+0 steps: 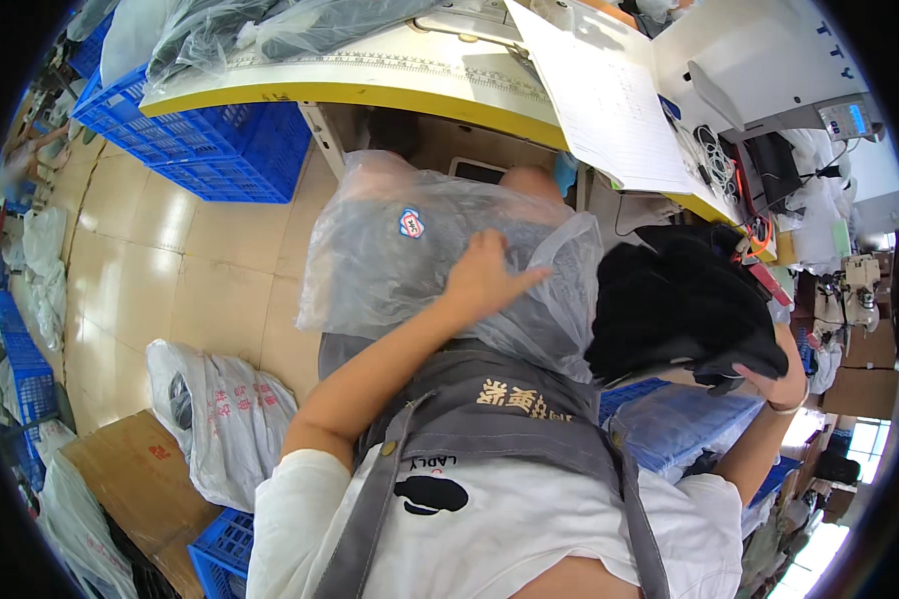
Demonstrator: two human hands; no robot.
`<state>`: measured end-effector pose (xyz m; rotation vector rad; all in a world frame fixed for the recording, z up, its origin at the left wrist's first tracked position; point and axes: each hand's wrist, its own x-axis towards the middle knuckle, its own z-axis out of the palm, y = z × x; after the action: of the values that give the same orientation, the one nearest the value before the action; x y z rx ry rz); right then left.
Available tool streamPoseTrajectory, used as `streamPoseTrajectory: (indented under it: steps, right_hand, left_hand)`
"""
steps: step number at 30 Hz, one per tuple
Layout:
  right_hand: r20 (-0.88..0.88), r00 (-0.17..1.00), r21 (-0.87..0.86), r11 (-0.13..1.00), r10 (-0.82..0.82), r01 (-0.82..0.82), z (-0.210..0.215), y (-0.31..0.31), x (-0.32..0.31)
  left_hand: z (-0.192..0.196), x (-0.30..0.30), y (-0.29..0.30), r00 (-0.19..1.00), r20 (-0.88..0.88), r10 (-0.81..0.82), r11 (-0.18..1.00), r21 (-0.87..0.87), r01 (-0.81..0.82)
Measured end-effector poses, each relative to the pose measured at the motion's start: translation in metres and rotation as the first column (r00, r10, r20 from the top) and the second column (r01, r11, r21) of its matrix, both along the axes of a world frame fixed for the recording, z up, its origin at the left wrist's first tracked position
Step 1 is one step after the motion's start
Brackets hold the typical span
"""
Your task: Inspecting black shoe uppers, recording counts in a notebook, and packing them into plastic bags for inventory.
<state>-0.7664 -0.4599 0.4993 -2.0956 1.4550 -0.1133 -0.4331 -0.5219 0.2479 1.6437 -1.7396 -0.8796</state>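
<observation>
A large clear plastic bag [370,270] lies across my lap, with a small blue, white and red sticker [411,223] on it. Over its middle is my left hand [489,278], its fingers apart and slightly blurred; whether it touches the plastic I cannot tell. My right hand [772,381] grips the lower right edge of a bundle of black cloth [684,309], held out to my right. The bundle looks folded or bunched, and the kind of garment does not show. Part of my right fingers is hidden by the cloth.
Ahead is a white worktable [370,75] with a yellow edge, bearing plastic-wrapped goods and paper sheets [614,110]. Blue crates [225,150] stand at its left. A white bag [220,419] and a cardboard box [135,479] sit at my left. Wrapped goods [684,429] lie at my right.
</observation>
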Motion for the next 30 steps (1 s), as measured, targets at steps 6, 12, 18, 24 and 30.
streamPoseTrajectory:
  steps: [6,12,18,24,30]
  right_hand:
    - [0.021,0.997,-0.081,0.994,-0.068,0.069,0.014,0.035,-0.044]
    - [-0.063,0.996,0.159,0.986,0.066,-0.055,0.027,-0.006,0.027]
    - [0.125,0.976,0.307,0.929,0.176,-0.207,-0.006,-0.059,0.070]
    - [0.181,0.967,0.291,0.929,0.181,-0.228,-0.009,-0.062,0.110]
    - [0.042,0.950,0.261,0.914,0.309,-0.309,-0.009,-0.053,0.143]
  left_hand:
    - [0.009,-0.054,0.011,0.929,0.336,-0.154,0.954,-0.195,0.228]
    - [0.020,-0.005,-0.005,0.959,-0.279,-0.052,0.988,-0.152,0.010]
    - [0.104,0.049,0.027,0.966,-0.121,-0.229,0.814,-0.567,0.122]
    - [0.127,0.085,0.027,0.949,0.307,-0.068,0.756,-0.605,0.249]
    - [0.156,0.076,0.021,0.930,0.366,0.042,0.695,-0.679,0.235]
